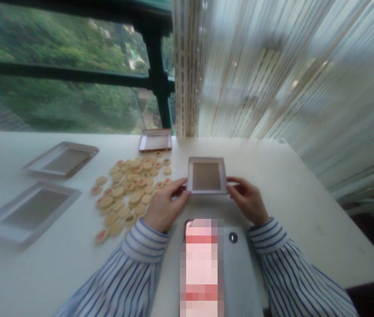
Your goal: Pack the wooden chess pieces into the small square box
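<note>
Fingers half-curled, my left hand (167, 204) and right hand (248, 200) hold the tray (206, 176) at frame centre. A loose grip could let it tip; swinging left could scatter the discs (134, 199), centre-left.

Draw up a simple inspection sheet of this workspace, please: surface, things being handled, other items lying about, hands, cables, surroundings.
Surface: white table.
Being handled: square tray.
Other items: loose pale round discs, some marked red or black; back tray; upper-left tray; lower-left tray; phone-like object, pixelated; flat grey object with a dark round mark.
Left hand: holds the square tray's left side.
Right hand: holds its right side.
Cables: nothing seen.
Surroundings: window, greenery outside; stringy curtain rightward.
</note>
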Tool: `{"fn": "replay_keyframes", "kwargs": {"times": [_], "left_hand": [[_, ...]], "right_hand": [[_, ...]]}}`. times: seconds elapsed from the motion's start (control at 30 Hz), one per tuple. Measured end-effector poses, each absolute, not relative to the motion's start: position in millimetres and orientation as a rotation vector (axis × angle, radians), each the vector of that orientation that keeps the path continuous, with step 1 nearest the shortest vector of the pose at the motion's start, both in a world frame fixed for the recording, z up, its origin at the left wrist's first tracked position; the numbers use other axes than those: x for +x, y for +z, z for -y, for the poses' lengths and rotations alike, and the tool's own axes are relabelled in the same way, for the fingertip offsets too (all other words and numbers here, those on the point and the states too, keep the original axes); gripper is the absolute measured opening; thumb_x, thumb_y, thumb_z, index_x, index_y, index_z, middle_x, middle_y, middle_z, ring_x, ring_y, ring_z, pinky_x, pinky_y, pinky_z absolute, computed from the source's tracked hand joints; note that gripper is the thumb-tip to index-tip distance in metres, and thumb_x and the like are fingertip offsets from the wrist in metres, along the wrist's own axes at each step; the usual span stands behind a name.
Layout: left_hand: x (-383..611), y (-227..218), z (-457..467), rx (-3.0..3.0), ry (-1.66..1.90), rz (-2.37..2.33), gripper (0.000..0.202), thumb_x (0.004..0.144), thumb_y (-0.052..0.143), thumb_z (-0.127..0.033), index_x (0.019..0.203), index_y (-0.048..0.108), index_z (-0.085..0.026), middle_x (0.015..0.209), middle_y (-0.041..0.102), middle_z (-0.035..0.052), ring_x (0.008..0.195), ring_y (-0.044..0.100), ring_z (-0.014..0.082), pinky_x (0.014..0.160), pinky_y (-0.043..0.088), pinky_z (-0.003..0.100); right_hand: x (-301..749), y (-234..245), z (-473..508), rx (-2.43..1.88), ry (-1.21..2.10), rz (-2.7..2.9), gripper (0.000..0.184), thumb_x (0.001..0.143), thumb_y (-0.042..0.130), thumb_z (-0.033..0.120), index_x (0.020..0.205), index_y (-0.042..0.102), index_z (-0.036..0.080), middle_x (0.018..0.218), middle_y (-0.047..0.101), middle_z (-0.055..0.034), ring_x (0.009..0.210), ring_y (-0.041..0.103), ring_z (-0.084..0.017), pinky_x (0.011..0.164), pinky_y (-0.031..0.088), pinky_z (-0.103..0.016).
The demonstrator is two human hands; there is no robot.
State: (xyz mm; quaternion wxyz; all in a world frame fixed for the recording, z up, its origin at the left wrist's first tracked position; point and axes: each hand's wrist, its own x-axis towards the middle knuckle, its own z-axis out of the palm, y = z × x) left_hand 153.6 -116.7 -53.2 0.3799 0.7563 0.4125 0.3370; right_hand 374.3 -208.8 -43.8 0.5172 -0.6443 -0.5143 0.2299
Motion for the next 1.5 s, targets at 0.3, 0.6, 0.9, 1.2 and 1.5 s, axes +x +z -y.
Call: {"fn": "replay_keyframes", "kwargs": {"times": [0.3,0.6,0.9,1.2,1.5], "left_hand": [[154.7,-51.0,118.9,1.931,0.838,-1.057,0.047,0.075,0.059,-0.037,0.117,0.057,-0.015,0.102,0.067,0.0085,0.088,0.064,0.0189,0.083,0.051,0.034],[151.5,-52.0,118.0,2.029,0.812,-1.059,0.045,0.076,0.057,-0.037,0.116,0.056,-0.016,0.104,0.067,0.0086,0.088,0.065,0.0193,0.082,0.052,0.036],[147.1,-57.9,116.4,2.087,0.797,-1.05,0.045,0.077,0.056,-0.037,0.117,0.055,-0.016,0.109,0.064,0.0095,0.089,0.064,0.0187,0.085,0.051,0.035],[150.2,-51.4,120.9,2.142,0.75,-1.062,0.04,0.076,0.056,-0.032,0.112,0.059,-0.016,0.106,0.065,0.0086,0.087,0.064,0.0193,0.081,0.052,0.035],[150.5,-50.3,123.9,2.209,0.743,-1.052,0.038,0.075,0.055,-0.031,0.111,0.06,-0.017,0.108,0.065,0.0086,0.092,0.063,0.0203,0.084,0.05,0.035]], "right_hand": [[377.6,-44.7,213.1,-1.534,0.602,1.29,0.033,0.078,0.059,0.033,0.107,0.059,0.016,0.083,0.066,-0.006,0.07,0.061,-0.014,0.06,0.05,-0.026],[378.0,-44.7,215.4,-1.488,0.676,1.355,0.036,0.079,0.058,0.03,0.113,0.055,0.018,0.098,0.063,-0.009,0.079,0.062,-0.016,0.066,0.053,-0.029],[378.4,-43.5,216.6,-1.452,0.693,1.454,0.038,0.078,0.058,0.025,0.116,0.054,0.021,0.114,0.055,-0.0096,0.085,0.061,-0.016,0.071,0.055,-0.03],[381.1,-46.1,217.5,-1.505,0.641,1.502,0.037,0.078,0.058,0.025,0.114,0.056,0.02,0.109,0.059,-0.01,0.081,0.062,-0.016,0.068,0.055,-0.029],[382.8,-47.6,218.3,-1.537,0.597,1.587,0.036,0.078,0.056,0.026,0.113,0.057,0.019,0.102,0.062,-0.0095,0.075,0.062,-0.014,0.064,0.054,-0.027]]}}
